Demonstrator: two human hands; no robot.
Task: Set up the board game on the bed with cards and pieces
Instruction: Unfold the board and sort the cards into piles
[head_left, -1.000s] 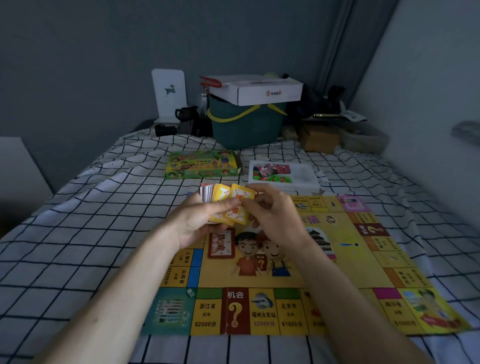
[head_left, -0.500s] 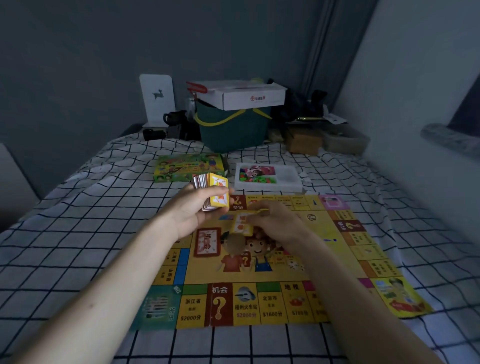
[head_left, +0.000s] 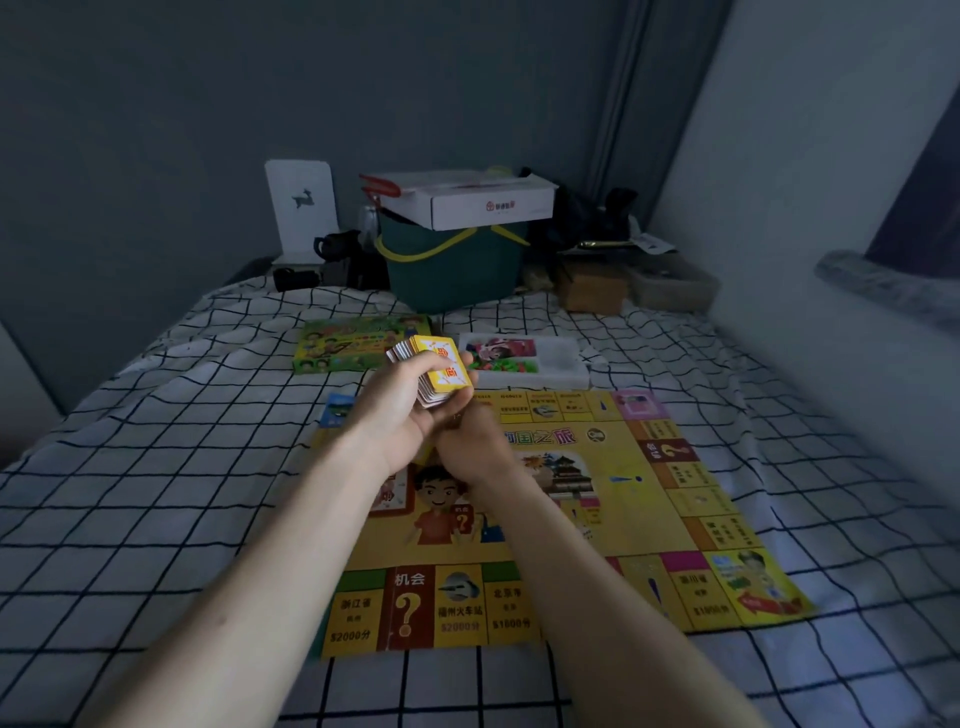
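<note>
Over the board's (head_left: 613, 499) far left part, your left hand (head_left: 400, 415) grips the card deck (head_left: 436, 376), fingers (head_left: 415, 366) curled round its edge. Keep it squared so nothing slips. Just right and lower, your right hand (head_left: 475, 441) sits near the board; its fingers are hidden, so I cannot tell their state. Further right, the pieces tray (head_left: 561, 371) lies past the board's top edge, with open board to its right.

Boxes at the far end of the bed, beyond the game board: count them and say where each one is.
3: green game box far left; white tray box to its right; white carton atop the bin. Others may hide in the clutter.
</note>
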